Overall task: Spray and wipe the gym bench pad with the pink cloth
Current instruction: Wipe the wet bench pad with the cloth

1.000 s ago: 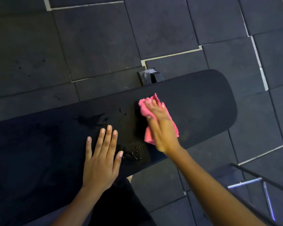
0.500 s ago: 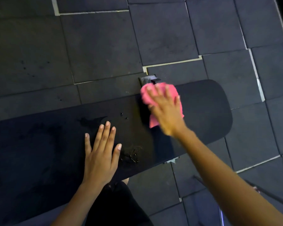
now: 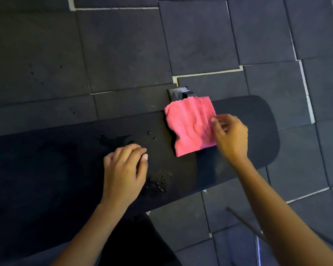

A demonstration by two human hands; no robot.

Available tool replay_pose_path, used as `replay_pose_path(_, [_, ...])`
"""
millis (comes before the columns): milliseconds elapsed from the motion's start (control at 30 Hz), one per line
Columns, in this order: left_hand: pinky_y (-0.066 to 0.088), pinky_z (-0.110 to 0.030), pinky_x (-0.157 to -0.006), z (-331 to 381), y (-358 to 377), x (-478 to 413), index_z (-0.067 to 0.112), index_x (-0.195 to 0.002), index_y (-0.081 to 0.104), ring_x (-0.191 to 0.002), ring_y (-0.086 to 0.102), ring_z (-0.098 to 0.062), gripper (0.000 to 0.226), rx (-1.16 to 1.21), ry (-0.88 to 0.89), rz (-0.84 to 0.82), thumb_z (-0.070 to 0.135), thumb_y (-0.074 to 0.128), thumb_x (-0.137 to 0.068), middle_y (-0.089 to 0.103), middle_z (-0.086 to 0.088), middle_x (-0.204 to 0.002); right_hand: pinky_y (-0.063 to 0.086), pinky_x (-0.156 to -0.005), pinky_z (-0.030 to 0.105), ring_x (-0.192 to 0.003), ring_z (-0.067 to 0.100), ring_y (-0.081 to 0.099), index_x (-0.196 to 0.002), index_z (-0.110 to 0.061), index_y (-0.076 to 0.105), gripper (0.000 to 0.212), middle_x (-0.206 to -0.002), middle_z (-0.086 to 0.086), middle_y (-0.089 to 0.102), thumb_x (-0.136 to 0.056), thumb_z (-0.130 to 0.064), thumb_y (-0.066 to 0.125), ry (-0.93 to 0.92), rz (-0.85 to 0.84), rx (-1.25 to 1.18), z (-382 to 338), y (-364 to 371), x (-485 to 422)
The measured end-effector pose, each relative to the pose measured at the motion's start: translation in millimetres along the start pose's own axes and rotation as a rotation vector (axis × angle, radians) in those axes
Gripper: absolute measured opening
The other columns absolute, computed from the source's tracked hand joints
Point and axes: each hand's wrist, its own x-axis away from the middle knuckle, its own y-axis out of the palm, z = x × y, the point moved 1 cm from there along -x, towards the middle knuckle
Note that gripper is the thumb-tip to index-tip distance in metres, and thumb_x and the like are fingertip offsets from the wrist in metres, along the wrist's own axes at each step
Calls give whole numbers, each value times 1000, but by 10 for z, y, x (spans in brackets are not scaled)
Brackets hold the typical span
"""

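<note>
The long black bench pad (image 3: 253, 131) runs across the view from left to right. A pink cloth (image 3: 190, 125) lies spread flat on its far edge, partly overhanging the back. My right hand (image 3: 230, 137) is at the cloth's right edge, its fingertips pinching that edge. My left hand (image 3: 123, 169) rests on the pad to the left of the cloth, fingers curled under, holding nothing. Wet drops (image 3: 159, 183) glisten on the pad by my left hand, and a few more drops (image 3: 151, 134) sit near the cloth. No spray bottle is in view.
Dark rubber floor tiles (image 3: 123, 50) with pale seams surround the bench. A grey metal bracket (image 3: 180, 93) of the bench frame sticks out behind the cloth. Thin metal bars (image 3: 257, 233) cross the floor at the lower right. My dark-clothed leg (image 3: 138, 244) is under the pad's near edge.
My right hand slid the cloth toward the far edge, then came off its top to its right edge, leaving it spread flat. My left hand's flat fingers have curled in.
</note>
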Motion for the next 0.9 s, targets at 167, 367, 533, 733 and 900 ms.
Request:
replay_pose_path(167, [54,-39,-68,459,224,-294,10,-112,64,-68,60,-13,31,413,-272,-120,24,68,-85,65,-2,-88,53,-79,50,-85,24,61,-84,-19,69,30,-85,-4,58,-85,-49,66,-8,-9,-20,35,-26,114])
replay_pose_path(367, [45,-26,-55,769,456,-427,13,-83,64,-56,57,-13,16,545,-556,-196,25,73,-78,63,-2,-60,50,-77,41,-77,11,56,-79,-21,64,17,-84,0,63,-82,-35,75,23,-173,28,165,5,194])
replay_pose_path(533, [46,-33,-54,729,485,-382,3,-68,54,-60,53,-17,22,779,-701,-260,21,68,-70,58,-8,-68,35,-58,22,-56,5,50,-58,-12,62,24,-62,5,60,-79,-20,72,243,-82,-267,226,-225,17])
replay_pose_path(733, [47,-19,-54,663,533,-279,4,-99,58,-57,58,-6,25,1071,-941,-200,8,72,-79,68,-7,-82,35,-76,22,-93,17,54,-108,-9,58,46,-100,1,58,-86,-48,67,217,-33,-180,152,-51,199])
replay_pose_path(900, [49,-18,-50,716,442,-318,12,-91,67,-64,63,-7,12,1112,-1011,-207,14,72,-81,70,-3,-81,44,-70,32,-82,16,53,-96,-11,59,43,-93,0,57,-69,-33,84,295,-188,-94,56,125,292])
